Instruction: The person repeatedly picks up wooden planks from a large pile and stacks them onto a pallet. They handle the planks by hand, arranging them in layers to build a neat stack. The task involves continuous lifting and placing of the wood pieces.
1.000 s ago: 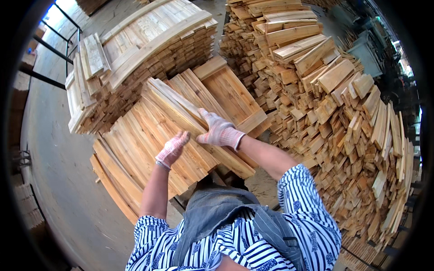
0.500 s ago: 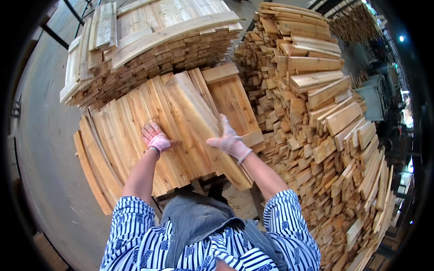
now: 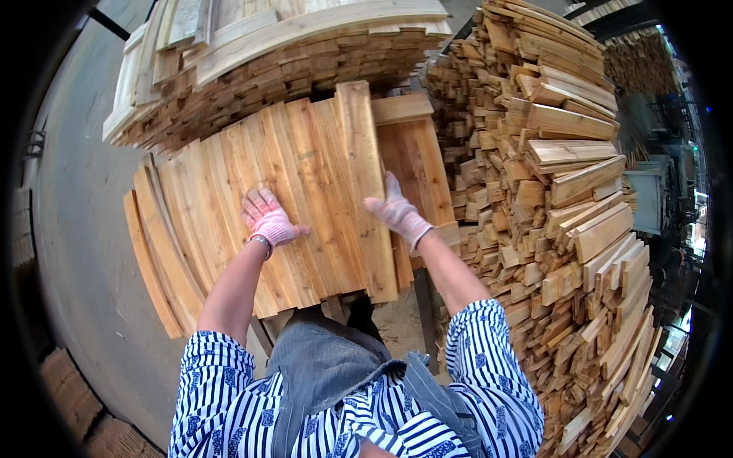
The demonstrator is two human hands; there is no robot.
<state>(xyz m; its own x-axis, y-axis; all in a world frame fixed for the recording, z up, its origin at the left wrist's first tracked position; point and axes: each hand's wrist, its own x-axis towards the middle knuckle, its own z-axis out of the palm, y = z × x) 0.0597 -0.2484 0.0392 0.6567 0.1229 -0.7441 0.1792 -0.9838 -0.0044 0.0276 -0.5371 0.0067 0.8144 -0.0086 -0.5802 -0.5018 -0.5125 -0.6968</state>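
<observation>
Wooden boards (image 3: 294, 175) lie side by side in a row in front of me. My left hand (image 3: 269, 217), in a pinkish knitted glove, rests flat on them with its fingers spread. Along the right side of the row lies a longer plank (image 3: 361, 164), its far end jutting beyond its neighbours. My right hand (image 3: 402, 211), gloved too, is at this plank's right edge, thumb against it and fingers stretched out, not wrapped round it. Right of the plank, a lower board surface (image 3: 416, 164) shows, with a short crosspiece (image 3: 402, 108) at its far end.
A tall stack of boards (image 3: 305, 65) stands just beyond the row. To the right rises a large heap of loose wood pieces (image 3: 527, 229). Grey floor (image 3: 84, 214) runs along the left. A pale machine (image 3: 650, 195) stands behind the heap.
The plank under my right hand has turned from a slant to lie in line with the row. My right hand has shifted to its edge; my left stays on the boards. The view has shifted slightly.
</observation>
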